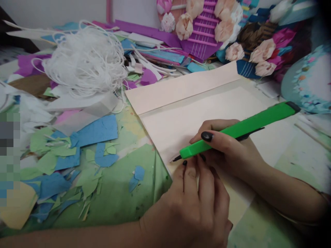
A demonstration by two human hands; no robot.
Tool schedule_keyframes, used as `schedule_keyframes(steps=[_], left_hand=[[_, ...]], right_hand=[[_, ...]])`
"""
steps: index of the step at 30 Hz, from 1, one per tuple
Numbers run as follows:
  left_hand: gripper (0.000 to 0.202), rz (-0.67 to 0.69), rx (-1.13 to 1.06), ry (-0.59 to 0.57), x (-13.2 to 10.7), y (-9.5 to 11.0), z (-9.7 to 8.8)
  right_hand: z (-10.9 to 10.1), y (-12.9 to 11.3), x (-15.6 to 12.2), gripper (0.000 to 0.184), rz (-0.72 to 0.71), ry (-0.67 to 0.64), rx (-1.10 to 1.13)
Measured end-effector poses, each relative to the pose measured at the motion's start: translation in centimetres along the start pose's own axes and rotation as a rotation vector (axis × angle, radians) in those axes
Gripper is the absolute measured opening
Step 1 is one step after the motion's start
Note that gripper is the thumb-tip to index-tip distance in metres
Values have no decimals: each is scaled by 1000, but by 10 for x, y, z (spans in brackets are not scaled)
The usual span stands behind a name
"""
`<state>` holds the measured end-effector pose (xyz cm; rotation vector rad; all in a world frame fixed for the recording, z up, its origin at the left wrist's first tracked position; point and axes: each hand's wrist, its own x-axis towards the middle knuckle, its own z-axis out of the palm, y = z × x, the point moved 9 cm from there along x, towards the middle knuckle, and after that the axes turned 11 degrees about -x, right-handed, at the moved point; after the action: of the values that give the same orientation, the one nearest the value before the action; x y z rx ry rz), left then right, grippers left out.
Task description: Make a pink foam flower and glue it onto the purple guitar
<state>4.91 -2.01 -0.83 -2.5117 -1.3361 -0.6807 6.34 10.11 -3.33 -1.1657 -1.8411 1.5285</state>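
My right hand (227, 148) grips a bright green utility knife (240, 129), its dark tip touching the near left edge of a pale pink paper sheet (196, 106). The sheet lies flat on the table with a folded strip along its far side. My left hand (196, 203) rests just below the knife tip, fingers held together and pressed down on the near corner of the paper. Both hands have dark-painted nails.
Blue and green paper scraps (77, 155) litter the green table surface at left. A tangle of white cord (85, 62) sits behind them. Paper flowers and a purple slatted piece (204, 31) stand at the back; a round pale blue object (307, 82) is at right.
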Motion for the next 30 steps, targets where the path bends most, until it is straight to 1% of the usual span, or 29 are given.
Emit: schedule_keyframes(steps=[5,9,17,25,30], left_hand=[[49,26,6,13,0,2,0],[48,13,6,12,0,0,0],[48,9,7,14,1,0,-1],[49,7,3,7,1,-1,0],[49,13,3,11,0,0,-1]], right_hand=[[1,-1,-1,24,4,-8,-35],[4,2,-3,24,36,-28,-3],[-1,2,0,24,-1,-5,5],[-3,1,0,25,-15,30,-42],[-2,2,-1,24,0,13,-31]])
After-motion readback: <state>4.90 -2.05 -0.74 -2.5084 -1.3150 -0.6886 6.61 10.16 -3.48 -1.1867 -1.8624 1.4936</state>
